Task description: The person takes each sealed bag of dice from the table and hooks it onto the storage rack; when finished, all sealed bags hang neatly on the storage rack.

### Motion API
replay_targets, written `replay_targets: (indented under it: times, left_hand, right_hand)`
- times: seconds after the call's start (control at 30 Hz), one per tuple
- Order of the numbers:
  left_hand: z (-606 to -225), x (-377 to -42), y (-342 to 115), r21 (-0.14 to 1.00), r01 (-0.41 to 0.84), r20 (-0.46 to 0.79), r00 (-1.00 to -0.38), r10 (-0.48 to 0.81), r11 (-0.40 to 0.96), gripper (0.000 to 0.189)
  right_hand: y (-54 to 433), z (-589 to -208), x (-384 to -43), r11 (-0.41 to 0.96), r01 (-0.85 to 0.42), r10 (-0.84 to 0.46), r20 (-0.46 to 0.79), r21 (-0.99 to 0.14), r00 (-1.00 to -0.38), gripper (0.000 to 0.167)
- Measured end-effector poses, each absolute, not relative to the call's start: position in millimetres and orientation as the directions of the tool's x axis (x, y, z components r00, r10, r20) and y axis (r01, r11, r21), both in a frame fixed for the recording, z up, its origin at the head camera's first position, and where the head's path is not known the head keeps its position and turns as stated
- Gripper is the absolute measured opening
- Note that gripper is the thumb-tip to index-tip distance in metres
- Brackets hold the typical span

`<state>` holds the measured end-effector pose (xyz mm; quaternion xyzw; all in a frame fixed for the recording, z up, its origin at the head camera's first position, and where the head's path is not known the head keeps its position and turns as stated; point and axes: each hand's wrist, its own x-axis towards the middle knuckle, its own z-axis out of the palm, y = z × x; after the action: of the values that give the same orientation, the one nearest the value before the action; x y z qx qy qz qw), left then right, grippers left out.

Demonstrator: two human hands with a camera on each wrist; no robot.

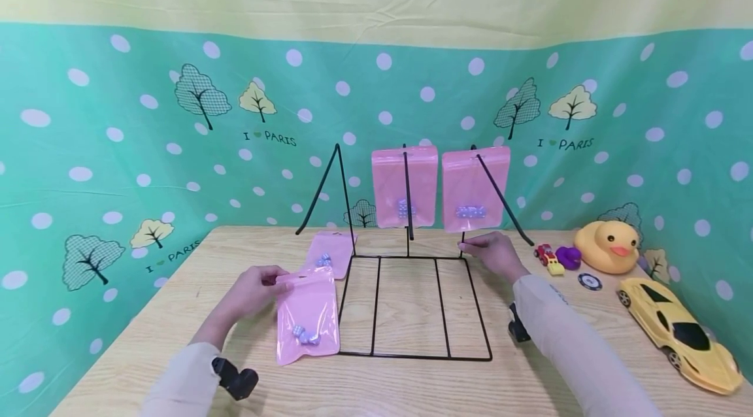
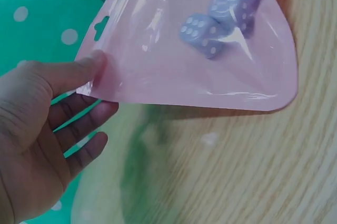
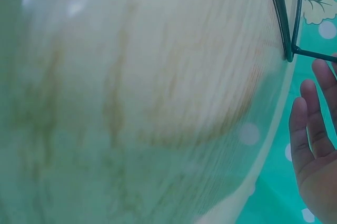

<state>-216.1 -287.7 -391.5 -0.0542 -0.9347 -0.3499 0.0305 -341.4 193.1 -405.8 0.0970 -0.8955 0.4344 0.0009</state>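
The left hand (image 1: 250, 289) pinches a pink bag (image 1: 302, 309) of dice (image 1: 305, 335) near its top corner, other fingers loose, just left of the rack (image 1: 412, 357). The right hand (image 1: 494, 252) pinches the rack's right post (image 1: 463, 236), other fingers fairly straight. Two bags (image 1: 388, 182) hang on hooks (image 1: 502, 196); a fourth bag (image 1: 340, 253) lies on the desk (image 1: 329, 394).

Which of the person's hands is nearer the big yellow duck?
Right. The right hand is by the black rack's right upright, left of the big yellow duck; the left hand is farther off, left of the rack, pinching a pink bag.
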Motion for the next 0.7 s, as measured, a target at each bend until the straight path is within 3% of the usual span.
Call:
replay_targets:
  times: [0.33,0.7]
  left_hand:
    - [-384.1,-209.2,-289.0,0.841,0.09,0.042,-0.994,0.101,0.534,0.029]
    - [-369.9,-199.2,-281.4,0.909,0.131,0.087,-0.988,0.127,0.396,0.034]
  right_hand:
    - [192.7,-406.8,-341.5,0.604,-0.176,-0.176,0.085,-0.777,-0.981,0.036]
    - [192.7,-408.5,-342.4,0.616,-0.179,-0.169,0.094,-0.767,-0.981,0.036]
